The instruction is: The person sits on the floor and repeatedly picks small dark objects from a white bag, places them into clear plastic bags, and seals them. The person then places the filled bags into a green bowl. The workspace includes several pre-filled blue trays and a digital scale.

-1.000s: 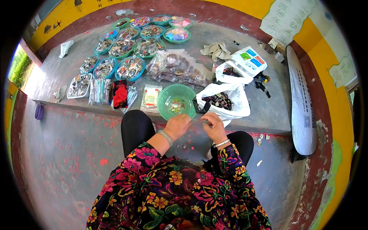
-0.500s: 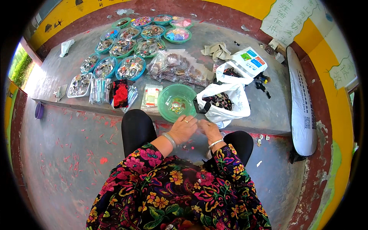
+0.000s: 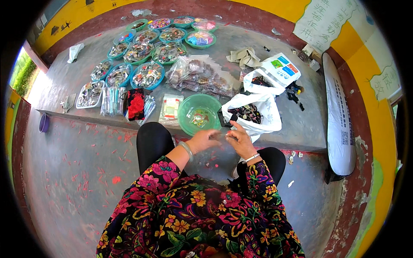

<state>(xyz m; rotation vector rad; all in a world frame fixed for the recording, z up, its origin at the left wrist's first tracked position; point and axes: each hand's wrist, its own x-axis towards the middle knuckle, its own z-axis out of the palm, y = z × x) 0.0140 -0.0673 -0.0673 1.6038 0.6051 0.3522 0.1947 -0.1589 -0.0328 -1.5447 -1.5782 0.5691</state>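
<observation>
My left hand [image 3: 204, 141] and my right hand [image 3: 241, 142] face each other just in front of a green plastic basin [image 3: 185, 112]. Both have fingers bent in a pinch; a faint, clear scrap seems to lie between the fingertips, too small to make out. One finger of the right hand points up toward a black strap [image 3: 226, 120] at the basin's right side. In the basin lie a few small packets with yellow and red [image 3: 199, 119]. Right of it stands a white plastic bag [image 3: 270, 112] holding dark patterned items.
Several basins of small packed goods [image 3: 147, 75] fill the platform's back left. A heap of clear packets [image 3: 202, 76] lies behind the green basin. Another white bag [image 3: 278, 71] stands farther right. A long silver-white roll [image 3: 340, 116] leans by the right wall. A purple pot [image 3: 44, 123] sits at far left.
My hands have drawn slightly apart. The right hand has turned and lifted a finger; the left has tilted, its fingers now pointing right.
</observation>
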